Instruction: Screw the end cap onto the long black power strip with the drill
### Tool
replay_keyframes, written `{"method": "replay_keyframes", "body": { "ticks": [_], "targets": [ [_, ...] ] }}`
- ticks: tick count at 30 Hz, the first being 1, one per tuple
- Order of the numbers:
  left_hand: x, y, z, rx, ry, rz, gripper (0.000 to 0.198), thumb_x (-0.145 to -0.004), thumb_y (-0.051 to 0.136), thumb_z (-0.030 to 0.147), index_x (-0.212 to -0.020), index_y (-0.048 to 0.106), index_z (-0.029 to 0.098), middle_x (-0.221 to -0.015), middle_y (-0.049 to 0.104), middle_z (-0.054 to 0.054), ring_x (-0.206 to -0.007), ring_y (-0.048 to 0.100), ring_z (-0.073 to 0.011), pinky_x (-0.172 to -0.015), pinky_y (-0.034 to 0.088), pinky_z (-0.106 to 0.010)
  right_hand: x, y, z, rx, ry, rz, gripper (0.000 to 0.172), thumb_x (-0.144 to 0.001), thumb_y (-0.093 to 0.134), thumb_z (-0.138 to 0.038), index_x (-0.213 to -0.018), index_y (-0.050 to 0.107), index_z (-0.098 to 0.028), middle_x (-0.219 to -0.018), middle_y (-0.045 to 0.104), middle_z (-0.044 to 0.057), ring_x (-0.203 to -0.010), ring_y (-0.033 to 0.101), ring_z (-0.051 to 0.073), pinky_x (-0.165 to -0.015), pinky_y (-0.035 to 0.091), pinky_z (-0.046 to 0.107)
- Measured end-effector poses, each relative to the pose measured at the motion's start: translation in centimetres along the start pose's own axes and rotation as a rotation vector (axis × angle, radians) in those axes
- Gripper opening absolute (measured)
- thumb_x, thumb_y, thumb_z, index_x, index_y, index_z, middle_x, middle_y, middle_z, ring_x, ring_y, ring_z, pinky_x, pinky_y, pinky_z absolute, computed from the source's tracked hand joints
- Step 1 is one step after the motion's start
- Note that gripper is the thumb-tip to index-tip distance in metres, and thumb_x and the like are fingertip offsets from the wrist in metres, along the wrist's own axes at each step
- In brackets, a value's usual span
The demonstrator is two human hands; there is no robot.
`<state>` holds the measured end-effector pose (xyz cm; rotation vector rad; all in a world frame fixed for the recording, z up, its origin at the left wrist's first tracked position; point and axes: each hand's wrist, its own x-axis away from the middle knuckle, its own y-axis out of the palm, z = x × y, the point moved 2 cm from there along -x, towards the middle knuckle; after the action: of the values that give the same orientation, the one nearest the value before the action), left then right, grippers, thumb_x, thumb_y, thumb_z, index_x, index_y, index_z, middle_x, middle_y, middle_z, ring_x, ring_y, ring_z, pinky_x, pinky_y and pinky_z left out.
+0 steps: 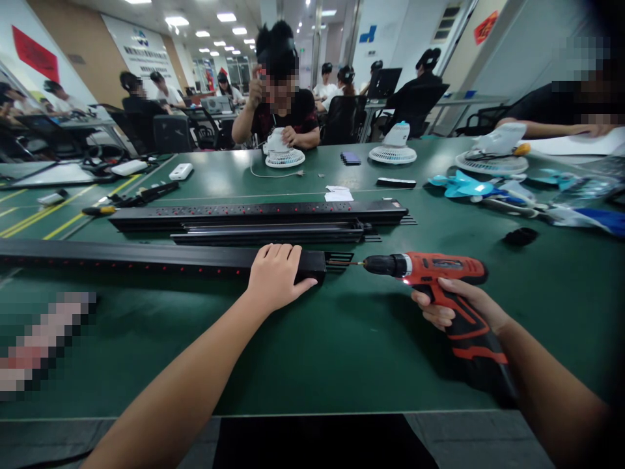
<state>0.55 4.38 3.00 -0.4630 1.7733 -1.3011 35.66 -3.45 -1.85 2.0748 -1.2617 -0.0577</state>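
My right hand point(459, 303) is wrapped around the handle of a red and black cordless drill point(442, 266), whose small work light is lit. The drill's thin bit points left and reaches the thin black prongs point(339, 259) at the end of a long black bar point(146, 255); whether it touches inside is too small to tell. My left hand point(274, 277) grips this bar near its right end, fingers over the top and thumb along the near side. Red dots run along the bar's near face.
Behind lie a second black bar point(258, 212) and a slimmer dark bar point(268, 233). White fan parts point(393, 146), blue fan blades point(461, 184) and a screwdriver point(99, 211) are on the green table point(312, 365). A person sits opposite, handling a white fan point(283, 156).
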Motion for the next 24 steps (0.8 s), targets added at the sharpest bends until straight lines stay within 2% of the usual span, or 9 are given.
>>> {"method": "replay_keyframes", "body": {
  "ticks": [15, 24],
  "targets": [
    [0.02, 0.08, -0.05, -0.003, 0.002, 0.009, 0.060, -0.086, 0.056, 0.064, -0.122, 0.055, 0.016, -0.110, 0.065, -0.013, -0.103, 0.058, -0.0305, -0.099, 0.039, -0.046, -0.02, -0.35, 0.05, 0.004, -0.006, -0.028, 0.036, -0.089, 0.058, -0.046, -0.089, 0.069, -0.011, -0.056, 0.045, -0.002, -0.049, 0.038, 0.011, -0.052, 0.046, 0.022],
    [0.08, 0.11, -0.09, 0.020, 0.000, 0.007, 0.059, -0.086, 0.054, 0.063, -0.123, 0.055, 0.017, -0.111, 0.065, -0.014, -0.104, 0.057, -0.0316, -0.099, 0.038, -0.048, -0.04, 0.02, -0.09, 0.024, 0.001, 0.004, 0.033, -0.087, 0.060, -0.046, -0.085, 0.067, -0.013, -0.054, 0.043, -0.002, -0.047, 0.039, 0.012, -0.050, 0.047, 0.024]
  ]
}}
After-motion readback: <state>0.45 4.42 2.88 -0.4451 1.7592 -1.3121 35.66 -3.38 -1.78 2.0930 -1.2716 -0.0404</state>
